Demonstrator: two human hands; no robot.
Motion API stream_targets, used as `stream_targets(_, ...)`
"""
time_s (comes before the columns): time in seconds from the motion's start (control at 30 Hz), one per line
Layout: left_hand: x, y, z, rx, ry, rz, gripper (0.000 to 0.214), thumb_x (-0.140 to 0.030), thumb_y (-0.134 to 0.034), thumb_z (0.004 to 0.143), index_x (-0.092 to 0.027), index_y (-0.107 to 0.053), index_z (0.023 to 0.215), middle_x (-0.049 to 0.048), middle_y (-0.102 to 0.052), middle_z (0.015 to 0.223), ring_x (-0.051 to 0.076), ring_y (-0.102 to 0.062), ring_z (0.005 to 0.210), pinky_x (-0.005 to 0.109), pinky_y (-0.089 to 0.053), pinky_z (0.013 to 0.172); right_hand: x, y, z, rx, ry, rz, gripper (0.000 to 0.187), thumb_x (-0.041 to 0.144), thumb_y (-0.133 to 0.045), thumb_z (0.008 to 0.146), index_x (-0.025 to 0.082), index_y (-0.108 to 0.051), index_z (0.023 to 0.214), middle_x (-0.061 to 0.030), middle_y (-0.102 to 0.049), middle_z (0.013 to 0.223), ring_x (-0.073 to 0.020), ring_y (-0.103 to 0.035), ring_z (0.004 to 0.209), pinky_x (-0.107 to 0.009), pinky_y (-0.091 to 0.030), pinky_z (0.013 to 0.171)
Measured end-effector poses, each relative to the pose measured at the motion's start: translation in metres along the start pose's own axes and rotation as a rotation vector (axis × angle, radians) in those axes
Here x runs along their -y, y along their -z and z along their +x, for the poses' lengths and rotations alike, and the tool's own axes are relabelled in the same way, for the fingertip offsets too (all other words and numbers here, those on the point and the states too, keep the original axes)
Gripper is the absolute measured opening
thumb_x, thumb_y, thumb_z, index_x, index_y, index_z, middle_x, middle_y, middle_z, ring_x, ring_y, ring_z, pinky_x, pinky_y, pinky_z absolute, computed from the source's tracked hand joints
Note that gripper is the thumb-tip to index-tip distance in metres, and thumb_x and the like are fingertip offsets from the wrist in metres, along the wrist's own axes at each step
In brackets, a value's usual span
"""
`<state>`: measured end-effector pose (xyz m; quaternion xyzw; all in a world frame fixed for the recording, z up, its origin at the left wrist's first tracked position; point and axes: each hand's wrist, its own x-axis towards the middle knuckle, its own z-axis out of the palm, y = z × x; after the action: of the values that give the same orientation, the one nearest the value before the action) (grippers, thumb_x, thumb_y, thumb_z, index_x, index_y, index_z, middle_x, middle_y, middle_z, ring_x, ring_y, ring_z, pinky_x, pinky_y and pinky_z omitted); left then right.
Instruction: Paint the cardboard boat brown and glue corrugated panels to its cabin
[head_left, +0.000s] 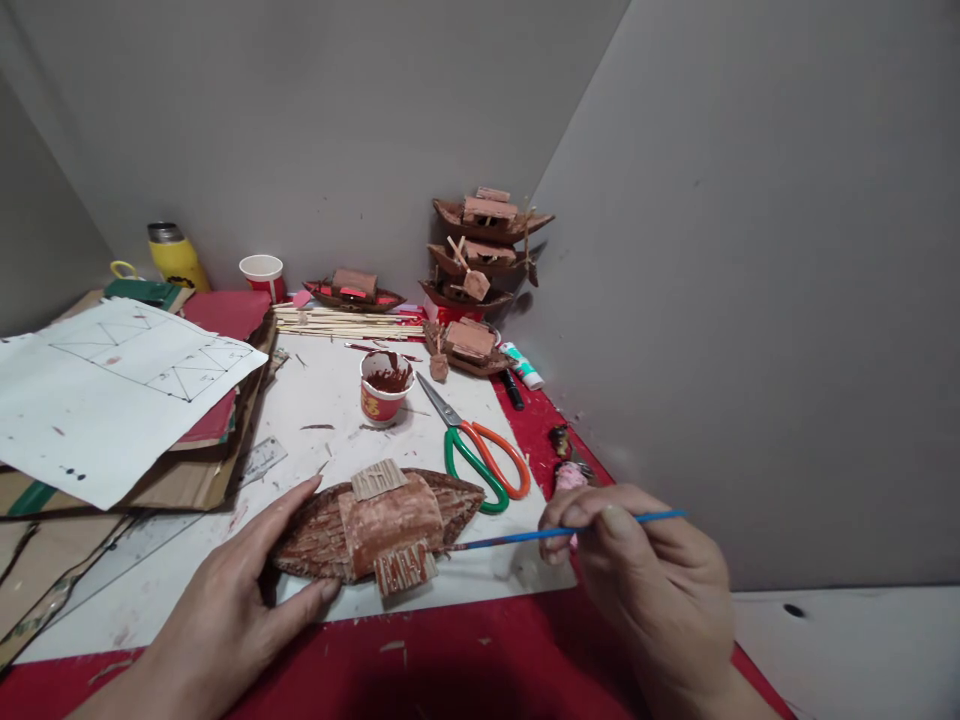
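A brown-painted model boat (379, 527) made of small sticks lies on a white sheet (330, 400) in front of me. My left hand (236, 605) grips its left end between thumb and fingers. My right hand (645, 580) pinches a thin blue paintbrush (559, 533), whose tip touches the boat's right side. A red and white paper cup of brown paint (385, 385) stands just behind the boat.
Green and orange scissors (480, 455) lie right of the cup. Finished model boats (484, 255) are stacked at the back by the wall, with a bundle of sticks (341, 322). Papers and cardboard (112, 395) pile up at left, a yellow flask (176, 258) behind.
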<state>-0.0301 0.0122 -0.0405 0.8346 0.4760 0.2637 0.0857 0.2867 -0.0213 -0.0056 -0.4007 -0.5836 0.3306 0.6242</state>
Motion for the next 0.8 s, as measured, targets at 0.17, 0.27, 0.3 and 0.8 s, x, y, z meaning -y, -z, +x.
stream_targets(0.17,0.0003,-0.0008,0.0004,-0.004,-0.015,0.009,0.067,-0.045,-0.063,0.081,-0.023,-0.039,0.140,0.0080,-0.067,0.125,0.020,-0.068,0.106,0.026,-0.055,0.087,0.0000,0.0011,-0.0017,0.000,0.001,-0.046,0.018,0.021,-0.052,0.096,0.020,-0.069,0.091,-0.0022,-0.066,0.074,-0.0133,-0.063,0.065,-0.025,-0.053,0.061)
stream_targets(0.27,-0.0005,-0.0001,0.0014,-0.010,-0.019,0.007,0.065,-0.046,-0.063,0.081,-0.022,-0.042,0.138,0.0078,-0.068,0.124,0.020,-0.068,0.105,0.025,-0.055,0.086,0.0005,0.0022,-0.0030,0.061,-0.028,-0.014,0.020,0.022,-0.051,0.097,0.020,-0.069,0.089,-0.0017,-0.065,0.073,-0.0132,-0.063,0.066,-0.024,-0.053,0.060)
stream_targets(0.3,-0.0007,0.0000,0.0017,-0.010,-0.018,0.006,0.065,-0.046,-0.063,0.081,-0.022,-0.042,0.137,0.0077,-0.068,0.123,0.020,-0.068,0.105,0.025,-0.055,0.086,0.0005,0.0022,-0.0031,0.063,-0.029,-0.003,0.020,0.023,-0.050,0.097,0.020,-0.068,0.089,-0.0016,-0.065,0.073,-0.0132,-0.063,0.066,-0.024,-0.053,0.060)
stream_targets(0.8,-0.0021,0.0013,0.0025,0.001,0.017,-0.052,0.062,-0.045,-0.066,0.079,-0.023,-0.047,0.134,0.0063,-0.069,0.122,0.021,-0.069,0.104,0.027,-0.056,0.086,0.0065,-0.0047,-0.0012,0.091,0.021,-0.089,0.019,0.022,-0.051,0.097,0.022,-0.068,0.091,-0.0010,-0.066,0.074,-0.0127,-0.064,0.066,-0.023,-0.054,0.063)
